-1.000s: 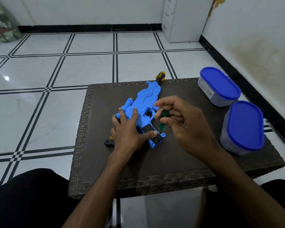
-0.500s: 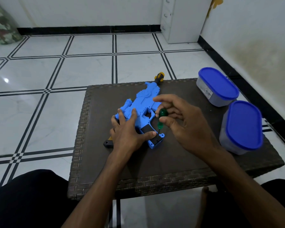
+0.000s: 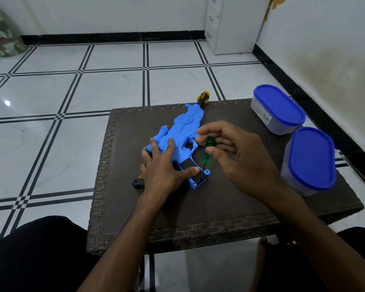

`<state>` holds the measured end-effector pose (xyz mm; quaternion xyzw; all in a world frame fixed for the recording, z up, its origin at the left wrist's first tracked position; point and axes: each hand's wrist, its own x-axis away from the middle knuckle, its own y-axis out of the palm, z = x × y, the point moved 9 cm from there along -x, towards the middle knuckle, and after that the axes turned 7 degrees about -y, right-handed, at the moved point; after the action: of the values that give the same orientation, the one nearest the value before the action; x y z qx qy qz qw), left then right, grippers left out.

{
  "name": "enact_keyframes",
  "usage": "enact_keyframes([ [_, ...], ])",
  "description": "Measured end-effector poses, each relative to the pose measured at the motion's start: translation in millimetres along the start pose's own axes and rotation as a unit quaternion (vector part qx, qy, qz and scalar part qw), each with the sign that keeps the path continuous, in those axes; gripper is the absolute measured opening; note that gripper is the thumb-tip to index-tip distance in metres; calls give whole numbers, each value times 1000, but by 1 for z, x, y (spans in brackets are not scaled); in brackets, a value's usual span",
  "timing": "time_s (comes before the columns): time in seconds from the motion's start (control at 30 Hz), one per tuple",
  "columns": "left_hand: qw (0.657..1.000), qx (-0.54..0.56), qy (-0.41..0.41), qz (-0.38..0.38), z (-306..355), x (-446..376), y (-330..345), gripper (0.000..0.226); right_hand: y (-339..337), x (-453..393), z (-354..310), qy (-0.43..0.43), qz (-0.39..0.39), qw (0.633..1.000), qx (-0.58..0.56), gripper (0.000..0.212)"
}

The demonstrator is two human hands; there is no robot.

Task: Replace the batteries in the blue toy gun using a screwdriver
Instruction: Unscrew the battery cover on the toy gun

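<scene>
The blue toy gun (image 3: 182, 131) lies flat on the dark woven table (image 3: 219, 207), its yellow-black muzzle pointing away over the far edge. My left hand (image 3: 162, 167) presses down on the gun's rear body, fingers spread flat and thumb reaching to the grip's black panel. My right hand (image 3: 238, 152) pinches the green handle of a small screwdriver (image 3: 207, 151). The screwdriver stands nearly upright with its tip on the bottom end of the grip, by the black battery cover (image 3: 199, 179).
Two grey containers with blue lids stand on the table's right side, one near the back (image 3: 278, 111), one nearer (image 3: 310, 159). A white cabinet (image 3: 232, 24) is against the far wall. White tiled floor surrounds the table; my knees are at the front edge.
My right hand's fingers have shifted slightly round the screwdriver handle, as in a turn. The gun and my left hand have stayed in place.
</scene>
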<state>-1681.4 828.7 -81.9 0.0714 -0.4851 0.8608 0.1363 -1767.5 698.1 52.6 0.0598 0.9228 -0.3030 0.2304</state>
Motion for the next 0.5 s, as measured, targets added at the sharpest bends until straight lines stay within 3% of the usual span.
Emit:
enact_keyframes([
  [0.23,1000,4,0,4,0,0,0,107,2,1,7,22,18,999,-14,17],
  [0.5,1000,-2,3,8,0,0,0,108,2,3,9,40,5,999,-32,27],
])
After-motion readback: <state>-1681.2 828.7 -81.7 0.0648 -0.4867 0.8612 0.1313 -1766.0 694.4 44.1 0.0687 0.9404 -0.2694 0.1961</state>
